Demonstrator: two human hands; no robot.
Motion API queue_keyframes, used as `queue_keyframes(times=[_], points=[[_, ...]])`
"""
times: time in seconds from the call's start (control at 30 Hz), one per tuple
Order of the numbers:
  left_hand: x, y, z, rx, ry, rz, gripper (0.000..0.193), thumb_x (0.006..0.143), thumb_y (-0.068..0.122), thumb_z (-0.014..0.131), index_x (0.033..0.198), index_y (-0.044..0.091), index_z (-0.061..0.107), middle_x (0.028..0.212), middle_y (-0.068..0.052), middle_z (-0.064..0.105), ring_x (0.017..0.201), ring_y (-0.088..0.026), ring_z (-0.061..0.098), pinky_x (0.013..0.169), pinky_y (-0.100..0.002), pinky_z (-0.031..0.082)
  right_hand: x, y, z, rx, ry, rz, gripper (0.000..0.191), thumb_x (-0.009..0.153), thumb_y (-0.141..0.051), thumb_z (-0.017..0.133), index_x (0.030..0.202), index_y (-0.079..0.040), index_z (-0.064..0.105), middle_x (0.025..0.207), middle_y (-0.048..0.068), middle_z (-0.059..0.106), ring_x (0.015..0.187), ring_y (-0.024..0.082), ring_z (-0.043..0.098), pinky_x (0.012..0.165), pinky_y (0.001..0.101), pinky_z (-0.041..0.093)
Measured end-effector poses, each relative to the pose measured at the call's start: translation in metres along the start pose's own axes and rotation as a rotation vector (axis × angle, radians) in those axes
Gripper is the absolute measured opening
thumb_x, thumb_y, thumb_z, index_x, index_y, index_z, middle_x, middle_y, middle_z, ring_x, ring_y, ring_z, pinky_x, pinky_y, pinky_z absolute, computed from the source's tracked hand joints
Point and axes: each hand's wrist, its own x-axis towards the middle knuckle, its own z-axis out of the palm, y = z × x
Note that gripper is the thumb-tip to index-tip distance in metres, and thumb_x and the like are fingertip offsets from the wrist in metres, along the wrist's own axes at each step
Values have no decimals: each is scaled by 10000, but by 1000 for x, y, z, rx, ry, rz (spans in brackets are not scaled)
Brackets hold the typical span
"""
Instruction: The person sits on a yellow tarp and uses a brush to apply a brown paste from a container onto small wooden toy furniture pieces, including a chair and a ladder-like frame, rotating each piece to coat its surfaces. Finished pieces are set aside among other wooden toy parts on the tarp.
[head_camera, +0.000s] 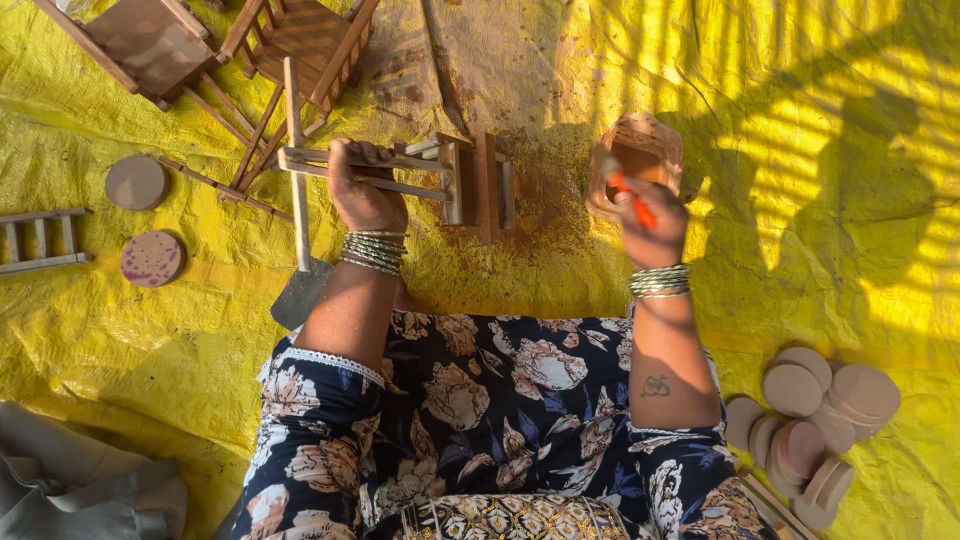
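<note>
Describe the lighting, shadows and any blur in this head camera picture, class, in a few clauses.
Head view: strong low sunlight makes the yellow tarp glare; striped, frond-like shadows cross its right side; the lap and lower left lie in shade; the right hand with its orange-handled brush looks slightly blurred; the left hand gripping the wooden frame is sharper; edges bend slightly.

Frame (440, 180) centre on tarp (820, 120), left hand (362, 195) on it. Right hand (650, 225) with brush (630, 198) over pot (640, 155), right of frame. Chairs (240, 50) behind-left, possibly stacked. Discs (810, 430) near right; ladder (40, 240) far left.
</note>
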Motion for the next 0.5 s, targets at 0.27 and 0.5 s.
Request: queue_keyframes(times=[0.27,0.5], points=[[-33,-18,9,47,-326,-67,158,932,113,622,1048,75,521,920,-69,541,924,-211,543,952,-390,443,-9,97,15,-88,93,218,116,929,-83,778,1029,-26,768,900,131,747,819,174,721,780,292,558],[-23,-12,6,7,-269,-17,125,1012,178,581,994,71,519,833,-64,517,837,-224,526,916,-427,470,0,119,2,279,221,253,107,972,-59,730,1039,25,736,919,80,738,831,114,689,790,267,567]])
